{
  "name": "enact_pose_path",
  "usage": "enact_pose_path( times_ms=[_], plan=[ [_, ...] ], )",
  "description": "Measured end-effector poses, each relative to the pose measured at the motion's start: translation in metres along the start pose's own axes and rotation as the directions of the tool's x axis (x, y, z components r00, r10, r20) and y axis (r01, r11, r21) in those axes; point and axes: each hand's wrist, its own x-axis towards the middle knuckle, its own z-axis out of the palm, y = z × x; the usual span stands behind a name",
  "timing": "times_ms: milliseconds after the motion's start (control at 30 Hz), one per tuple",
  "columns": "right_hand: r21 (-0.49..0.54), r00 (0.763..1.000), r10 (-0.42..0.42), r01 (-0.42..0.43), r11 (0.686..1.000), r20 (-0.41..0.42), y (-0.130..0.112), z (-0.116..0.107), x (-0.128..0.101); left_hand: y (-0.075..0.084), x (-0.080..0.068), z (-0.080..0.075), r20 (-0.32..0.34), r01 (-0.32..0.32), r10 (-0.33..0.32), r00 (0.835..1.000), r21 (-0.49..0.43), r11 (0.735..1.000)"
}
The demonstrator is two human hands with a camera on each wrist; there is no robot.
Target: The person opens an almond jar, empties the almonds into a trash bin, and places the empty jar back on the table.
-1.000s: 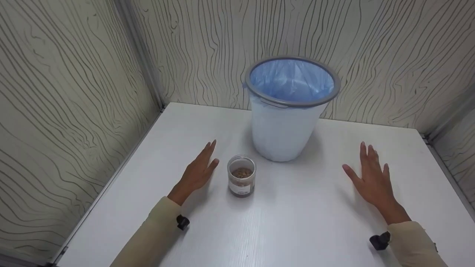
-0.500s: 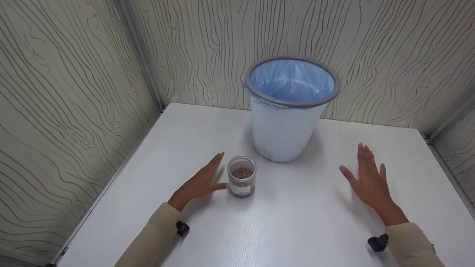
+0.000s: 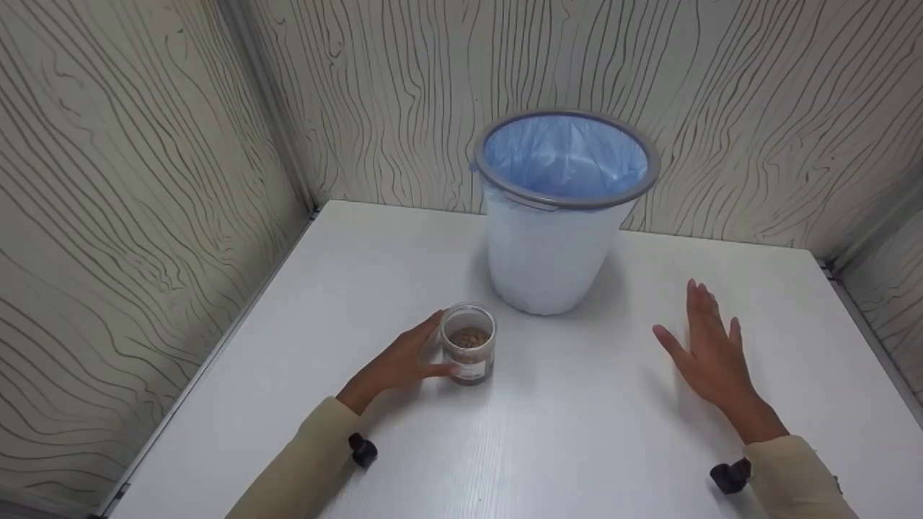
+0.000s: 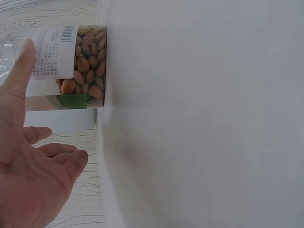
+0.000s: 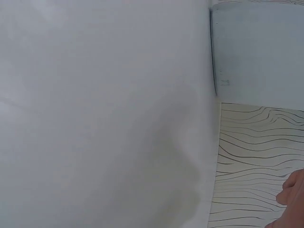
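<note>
cream sleeves [image 3: 310, 461] (black wrist mounts [image 3: 363, 450]) on both arms.

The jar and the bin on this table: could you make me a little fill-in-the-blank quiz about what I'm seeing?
1. The clear jar holds brown ____.
2. The ____ hand touches the jar.
3. The bin is lined with a ____ bag.
4. The right hand rests flat on the white ____.

Missing words: nuts; left; blue; table
</note>
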Motion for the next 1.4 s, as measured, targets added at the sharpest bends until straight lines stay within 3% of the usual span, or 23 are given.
enact_pose_path(
  times_ms=[133, 667, 1400],
  plan=[
    [0.006, 1.0, -0.01, 0.01, 1.0, -0.006, -0.003, -0.001, 0.0, 0.002, 0.003, 0.005, 0.014, 0.006, -0.005, 1.0, -0.077, 0.997],
    [0.01, 1.0, -0.013, 0.013, 1.0, 0.002, -0.01, 0.0, 0.003, 0.004, 0.008, 0.016, 0.029, 0.005, 0.001, 1.0, -0.215, 0.977],
    [0.014, 0.998, -0.066, 0.066, 0.998, -0.001, -0.028, 0.005, 0.004, 0.01, 0.01, 0.017, -0.003, 0.015, -0.016, 1.0, -0.224, 0.974]
  ],
)
